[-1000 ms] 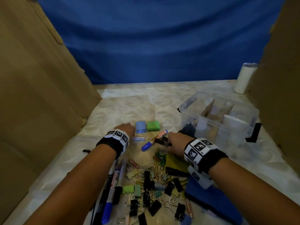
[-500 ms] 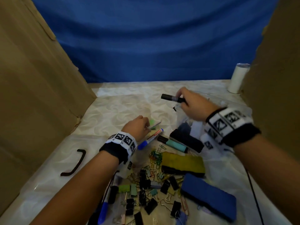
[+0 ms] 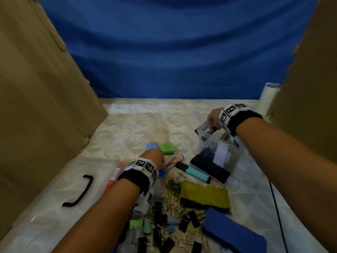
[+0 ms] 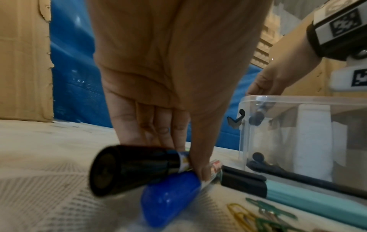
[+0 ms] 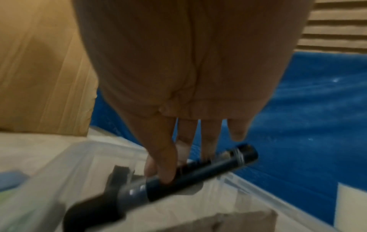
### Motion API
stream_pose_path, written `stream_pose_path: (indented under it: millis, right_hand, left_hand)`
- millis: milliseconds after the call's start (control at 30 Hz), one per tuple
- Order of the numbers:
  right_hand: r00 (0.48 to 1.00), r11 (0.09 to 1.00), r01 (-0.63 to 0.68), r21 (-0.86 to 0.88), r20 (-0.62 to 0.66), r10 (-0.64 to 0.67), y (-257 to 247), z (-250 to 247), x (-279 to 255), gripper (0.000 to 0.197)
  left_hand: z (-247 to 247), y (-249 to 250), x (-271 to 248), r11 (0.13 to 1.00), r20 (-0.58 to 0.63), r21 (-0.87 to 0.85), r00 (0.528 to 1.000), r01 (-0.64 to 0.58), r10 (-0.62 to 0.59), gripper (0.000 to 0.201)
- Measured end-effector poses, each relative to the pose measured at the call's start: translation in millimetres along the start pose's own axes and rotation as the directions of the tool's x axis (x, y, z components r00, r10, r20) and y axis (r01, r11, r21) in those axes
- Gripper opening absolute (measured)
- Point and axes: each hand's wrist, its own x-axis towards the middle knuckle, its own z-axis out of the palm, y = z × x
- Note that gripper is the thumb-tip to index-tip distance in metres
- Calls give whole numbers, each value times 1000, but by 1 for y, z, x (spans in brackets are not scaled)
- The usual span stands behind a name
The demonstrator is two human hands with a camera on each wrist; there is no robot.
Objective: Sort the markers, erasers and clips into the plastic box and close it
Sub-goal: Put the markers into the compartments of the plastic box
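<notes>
- While the right hand (image 3: 215, 117) reaches over the far left corner of the plastic box (image 3: 217, 143), its thumb and fingers (image 5: 210, 141) pinch a dark marker (image 5: 178, 177) just above the open rim, cap end tilted down into the box.
- Below those fingers, cardboard dividers (image 5: 234, 219) split the box into compartments; which one the marker hangs over I cannot tell.
- The left hand (image 3: 153, 157) is down on the table (image 3: 127, 128), thumb and fingers (image 4: 158, 130) closed round a black-capped marker (image 4: 129, 168).
- Under that thumb lies a blue-capped marker (image 4: 170, 199), touching the held one.
- Just beyond the left fingertips sit a blue eraser (image 3: 152, 146) and a green eraser (image 3: 166, 148), side by side.
- Right of the left fingers, a teal marker (image 3: 195, 172) lies against a black eraser (image 3: 209, 169) beside the box.
- Nearer the person, paper clips (image 3: 174, 187), binder clips (image 3: 160, 218), a yellow eraser (image 3: 206, 196) and a large blue eraser (image 3: 233, 236) are scattered.
</notes>
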Motion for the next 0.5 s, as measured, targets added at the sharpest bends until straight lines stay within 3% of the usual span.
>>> stream_pose_path:
  millis: [133, 233, 367, 500]
  right_hand:
    - [991, 991, -7, 137, -133, 25, -4, -11, -33, 29]
    - [969, 957, 13, 290, -239, 59, 11, -7, -48, 35]
    - [961, 896, -14, 445, -243, 135, 35, 21, -80, 31]
    - [923, 828, -176, 532, -203, 327, 56, 75, -99, 41]
  left_hand:
    - [1, 3, 1, 1000, 47, 20, 999, 4, -4, 44]
    - [3, 3, -1, 998, 16, 49, 999, -31, 30, 42]
    - [1, -4, -5, 994, -7, 107, 999, -39, 40, 27]
    - [-18, -8, -18, 995, -105, 60, 991, -80, 86, 17]
